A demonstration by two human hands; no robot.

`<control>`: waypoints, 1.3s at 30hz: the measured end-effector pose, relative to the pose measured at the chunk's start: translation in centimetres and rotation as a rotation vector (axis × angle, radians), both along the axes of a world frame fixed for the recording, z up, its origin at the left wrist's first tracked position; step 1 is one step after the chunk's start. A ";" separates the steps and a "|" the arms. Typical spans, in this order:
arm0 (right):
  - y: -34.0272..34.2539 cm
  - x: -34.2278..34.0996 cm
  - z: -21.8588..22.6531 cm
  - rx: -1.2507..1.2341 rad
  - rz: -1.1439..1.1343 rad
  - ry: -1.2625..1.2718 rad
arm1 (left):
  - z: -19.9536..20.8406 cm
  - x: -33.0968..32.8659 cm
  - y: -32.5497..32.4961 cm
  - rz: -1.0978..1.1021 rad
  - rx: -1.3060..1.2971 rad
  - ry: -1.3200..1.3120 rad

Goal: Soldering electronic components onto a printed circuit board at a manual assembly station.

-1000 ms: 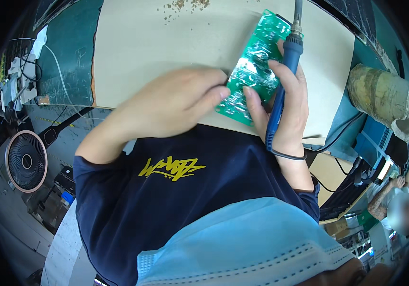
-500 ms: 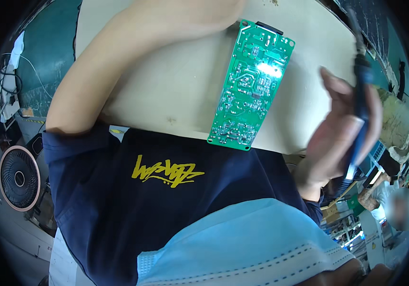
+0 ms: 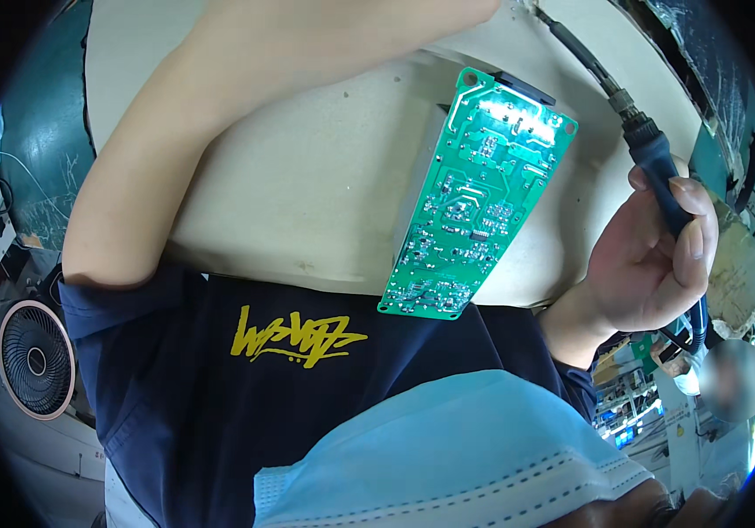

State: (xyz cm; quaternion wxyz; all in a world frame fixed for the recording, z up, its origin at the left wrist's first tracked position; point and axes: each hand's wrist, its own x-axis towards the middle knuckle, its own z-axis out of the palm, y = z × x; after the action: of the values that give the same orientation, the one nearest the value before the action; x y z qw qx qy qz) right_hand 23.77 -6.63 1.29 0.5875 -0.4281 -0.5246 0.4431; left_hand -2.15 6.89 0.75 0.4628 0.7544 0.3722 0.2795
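The right hand (image 3: 650, 264) was curled tight around the blue handle of a soldering iron (image 3: 650, 158), its metal tip aimed up and away. The left hand lay out of view; only its bare forearm (image 3: 219, 114) stretched across the pale worktop (image 3: 307, 194). A long green circuit board (image 3: 474, 202), solder side up, rested at the worktop's near edge.

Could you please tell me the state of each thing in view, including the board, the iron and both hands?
Green circuit board: lying solder side up on the tabletop, untouched.
Soldering iron: gripped in the right hand, lifted off the board.
Left hand: beyond the top edge; only the left forearm shows.
Small fan: cannot tell if it runs.
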 end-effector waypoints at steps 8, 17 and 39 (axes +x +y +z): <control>0.2 0.2 -0.2 -0.090 0.107 0.009 | -0.4 0.3 -0.5 0.040 0.224 0.104; 0.3 -0.2 -0.3 -0.103 0.080 0.013 | -0.1 0.7 -0.5 0.029 0.321 0.138; 0.2 -2.1 0.1 -0.116 -0.157 -0.009 | -1.0 -0.2 0.6 -0.051 -0.023 -0.253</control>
State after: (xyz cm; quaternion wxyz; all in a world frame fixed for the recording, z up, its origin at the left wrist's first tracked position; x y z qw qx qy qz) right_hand 21.64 -6.42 1.38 0.5922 -0.5032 -0.4655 0.4236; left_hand -2.38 7.46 -0.27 0.5217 0.7169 0.2951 0.3562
